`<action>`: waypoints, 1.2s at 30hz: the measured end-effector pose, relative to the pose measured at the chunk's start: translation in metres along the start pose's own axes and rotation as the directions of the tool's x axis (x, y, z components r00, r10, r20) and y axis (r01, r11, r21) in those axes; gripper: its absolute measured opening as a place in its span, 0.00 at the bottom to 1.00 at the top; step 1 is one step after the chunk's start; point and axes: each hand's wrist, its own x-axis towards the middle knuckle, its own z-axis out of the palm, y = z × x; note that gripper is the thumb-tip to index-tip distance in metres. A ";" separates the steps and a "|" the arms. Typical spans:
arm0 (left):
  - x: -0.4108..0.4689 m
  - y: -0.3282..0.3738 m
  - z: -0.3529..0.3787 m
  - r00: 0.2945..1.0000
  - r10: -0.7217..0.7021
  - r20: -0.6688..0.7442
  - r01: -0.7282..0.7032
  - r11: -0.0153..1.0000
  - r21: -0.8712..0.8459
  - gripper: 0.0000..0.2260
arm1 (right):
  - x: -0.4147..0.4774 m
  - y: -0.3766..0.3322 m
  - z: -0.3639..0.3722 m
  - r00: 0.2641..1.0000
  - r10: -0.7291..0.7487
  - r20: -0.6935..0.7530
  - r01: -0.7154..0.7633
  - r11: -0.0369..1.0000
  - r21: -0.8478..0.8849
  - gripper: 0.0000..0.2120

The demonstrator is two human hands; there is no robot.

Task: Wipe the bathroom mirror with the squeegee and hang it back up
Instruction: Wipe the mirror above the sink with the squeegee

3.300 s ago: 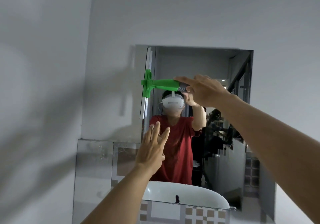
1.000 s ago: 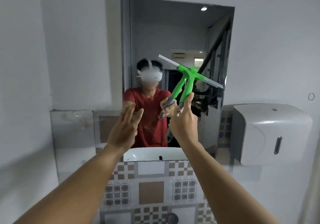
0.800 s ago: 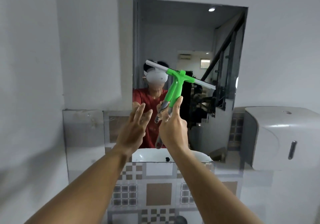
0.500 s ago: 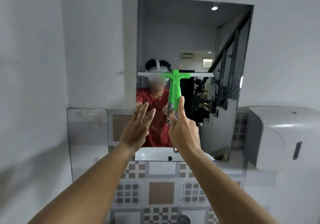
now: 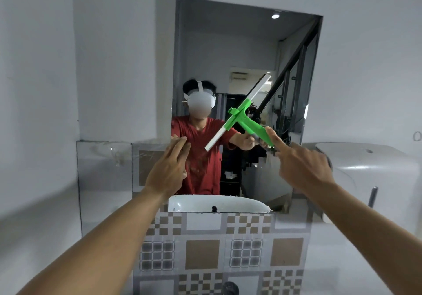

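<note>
A tall rectangular mirror [image 5: 228, 43] is set in the white wall ahead. My right hand [image 5: 301, 167] grips the handle of a green squeegee [image 5: 245, 121], index finger stretched along it. Its white blade runs diagonally from lower left to upper right against the glass, right of centre. My left hand [image 5: 169, 169] is raised in front of the mirror's lower left part, fingers together and extended, holding nothing. A person in a red shirt is reflected in the glass.
A white wall dispenser [image 5: 365, 180] hangs to the right of the mirror. A small ring hook [image 5: 417, 136] is on the wall at the far right. Patterned tiles [image 5: 223, 249] lie below the mirror, and a glass panel [image 5: 105, 169] at its left.
The squeegee has turned from a level blade near the mirror's centre to a diagonal one. My right hand has swung right and lower. My left hand has barely moved.
</note>
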 end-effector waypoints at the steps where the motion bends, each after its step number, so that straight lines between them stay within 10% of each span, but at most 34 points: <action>1: -0.001 0.001 -0.007 0.998 -0.008 -0.055 0.007 0.999 -0.034 0.24 | 0.003 0.007 -0.004 1.000 -0.015 0.005 0.015 0.999 -0.037 0.41; 7: 0.045 -0.017 -0.060 0.935 -0.114 -0.336 0.033 0.971 -0.238 0.22 | 0.017 0.038 -0.024 0.999 -0.032 0.019 0.034 0.986 -0.163 0.39; 23: 0.147 -0.073 -0.146 0.982 -0.046 -0.184 0.044 0.999 -0.018 0.39 | -0.052 -0.015 0.040 0.913 0.373 0.163 -0.407 0.814 0.414 0.37; 36: 0.149 -0.081 -0.161 0.986 -0.041 -0.164 0.038 0.999 -0.026 0.31 | -0.047 -0.190 0.057 0.775 0.499 0.386 -0.477 0.061 0.877 0.35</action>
